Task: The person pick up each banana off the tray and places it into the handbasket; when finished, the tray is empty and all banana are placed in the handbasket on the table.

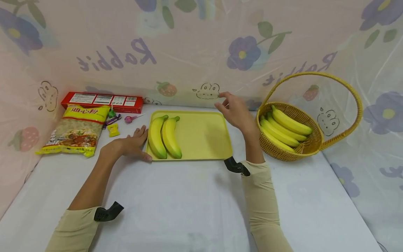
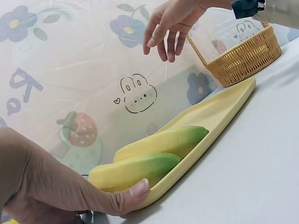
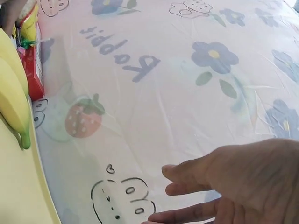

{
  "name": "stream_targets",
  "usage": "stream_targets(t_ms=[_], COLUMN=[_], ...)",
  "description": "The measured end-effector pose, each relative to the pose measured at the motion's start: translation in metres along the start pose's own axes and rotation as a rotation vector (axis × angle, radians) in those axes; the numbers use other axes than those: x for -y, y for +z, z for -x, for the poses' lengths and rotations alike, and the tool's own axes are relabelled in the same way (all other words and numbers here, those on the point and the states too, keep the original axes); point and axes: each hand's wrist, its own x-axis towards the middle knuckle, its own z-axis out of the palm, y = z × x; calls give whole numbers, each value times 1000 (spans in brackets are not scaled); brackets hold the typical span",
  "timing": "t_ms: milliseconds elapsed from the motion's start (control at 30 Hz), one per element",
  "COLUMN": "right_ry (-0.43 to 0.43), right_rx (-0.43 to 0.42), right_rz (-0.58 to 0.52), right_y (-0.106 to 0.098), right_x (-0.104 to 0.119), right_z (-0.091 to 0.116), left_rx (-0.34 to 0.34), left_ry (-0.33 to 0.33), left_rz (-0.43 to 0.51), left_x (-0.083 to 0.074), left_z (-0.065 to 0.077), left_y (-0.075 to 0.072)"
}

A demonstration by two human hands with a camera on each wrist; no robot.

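Observation:
Two bananas (image 1: 171, 137) lie side by side at the left end of a yellow tray (image 1: 204, 136). My left hand (image 1: 133, 142) rests at the tray's left edge, thumb against the near corner and fingers spread along the side; the left wrist view shows the thumb (image 2: 139, 187) on the rim beside the bananas. Above the tray's far right corner hangs my right hand (image 1: 234, 110), fingers loosely bent with nothing between them. To its right stands a wicker basket (image 1: 291, 155) with a tall handle, holding several more bananas (image 1: 283, 129).
Left of the tray lie a yellow noodle bag (image 1: 78, 131), a red box (image 1: 132, 105), a lollipop (image 1: 129, 119) and small wrapped candies (image 1: 113, 130). A printed curtain (image 1: 189, 52) rises behind the white table (image 1: 176, 203).

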Motion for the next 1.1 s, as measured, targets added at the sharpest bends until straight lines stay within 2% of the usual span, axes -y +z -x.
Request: stream_targets(t_ms=[433,833,1100], right_ry=[-45,-95,-137], right_rx=[127,236,308], right_rz=[-21,21,91], right_y=[29,60,85], right_x=[23,39,50], right_z=[-6,-9,-8], left_rx=[-5,-4,3], left_ry=[1,2,11], left_rz=[-5,-26,-20], left_x=[2,0,-1], left_z=[-3,-3,-2], left_y=[2,0,1])
